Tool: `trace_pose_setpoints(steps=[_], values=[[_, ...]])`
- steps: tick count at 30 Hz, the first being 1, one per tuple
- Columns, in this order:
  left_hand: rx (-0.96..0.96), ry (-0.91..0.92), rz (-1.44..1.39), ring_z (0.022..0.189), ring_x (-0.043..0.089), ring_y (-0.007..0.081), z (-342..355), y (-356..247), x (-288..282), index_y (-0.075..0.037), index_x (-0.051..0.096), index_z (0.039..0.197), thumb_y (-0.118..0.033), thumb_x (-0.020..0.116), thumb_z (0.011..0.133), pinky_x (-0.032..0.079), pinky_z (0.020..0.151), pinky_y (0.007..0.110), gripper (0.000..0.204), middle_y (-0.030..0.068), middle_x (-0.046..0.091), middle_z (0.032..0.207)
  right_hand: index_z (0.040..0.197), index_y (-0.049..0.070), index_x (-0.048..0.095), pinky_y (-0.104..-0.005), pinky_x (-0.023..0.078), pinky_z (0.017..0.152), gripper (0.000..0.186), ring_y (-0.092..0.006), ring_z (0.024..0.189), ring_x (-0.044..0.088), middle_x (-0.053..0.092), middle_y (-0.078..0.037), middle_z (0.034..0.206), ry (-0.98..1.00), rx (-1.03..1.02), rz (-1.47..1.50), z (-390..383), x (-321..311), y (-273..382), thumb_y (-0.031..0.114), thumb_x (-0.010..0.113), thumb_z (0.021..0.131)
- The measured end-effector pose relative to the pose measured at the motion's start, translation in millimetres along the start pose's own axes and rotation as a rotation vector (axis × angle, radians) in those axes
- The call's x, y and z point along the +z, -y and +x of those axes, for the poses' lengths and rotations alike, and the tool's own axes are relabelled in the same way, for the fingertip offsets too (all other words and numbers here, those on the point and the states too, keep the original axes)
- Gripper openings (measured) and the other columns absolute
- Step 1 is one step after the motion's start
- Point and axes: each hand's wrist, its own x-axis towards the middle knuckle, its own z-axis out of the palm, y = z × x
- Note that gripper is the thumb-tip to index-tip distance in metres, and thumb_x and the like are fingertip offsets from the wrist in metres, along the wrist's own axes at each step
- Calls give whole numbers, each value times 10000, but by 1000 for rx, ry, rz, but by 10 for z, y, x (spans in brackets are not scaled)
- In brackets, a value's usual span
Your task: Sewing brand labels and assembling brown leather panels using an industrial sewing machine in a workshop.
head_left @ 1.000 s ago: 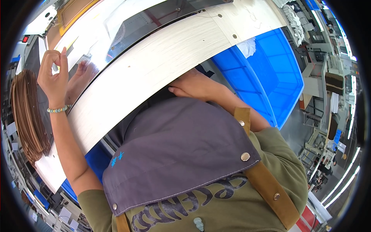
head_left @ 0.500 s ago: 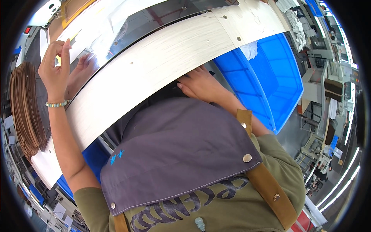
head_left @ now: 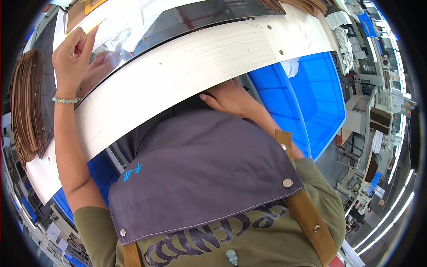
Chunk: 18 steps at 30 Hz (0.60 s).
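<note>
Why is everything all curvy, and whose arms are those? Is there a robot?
No robot here: these are a person's own two bare hands. A camera on the person's head looks down, past the grey apron. Its very wide lens bends straight edges, so the pale table looks curved.

The left hand, below which sits a bead bracelet, is curled above a shiny panel on the table. The panel works like a mirror, so you see that hand twice! A stack of thin brown sheets is farther left.

The right hand is at the table's near edge, fingertips partly hidden. I can't tell whether either holds anything. A blue bin is to the right.
</note>
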Motion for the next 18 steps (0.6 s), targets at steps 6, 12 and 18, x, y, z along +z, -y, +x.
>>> trace_pose_setpoints(steps=[6, 12, 18], values=[[11, 6, 4, 595, 325, 75, -3, -5, 0, -45, 456, 733, -145, 800, 970, 309, 520, 243, 430, -13, 348, 643, 1454, -23, 575, -625, 173, 1260, 656, -476, 1504, 331, 463, -295, 1550, 27, -5, 80, 61, 8, 11, 497, 469, 1069], [13, 13, -22, 600, 333, 79, 0, -8, 14, -41, 454, 733, -149, 799, 971, 320, 528, 241, 433, -12, 355, 648, 1460, -40, 563, -609, 191, 1263, 684, -472, 1511, 329, 453, -309, 1555, 68, 22, 76, 98, -11, 23, 511, 469, 1065], [-18, 56, -25, 607, 342, 83, 1, -24, 17, -37, 444, 728, -152, 796, 974, 330, 539, 243, 444, -6, 357, 651, 1499, -28, 518, -614, 204, 1260, 704, -473, 1507, 332, 446, -308, 1559, 15, 10, 50, 85, -23, 62, 514, 490, 1050]])
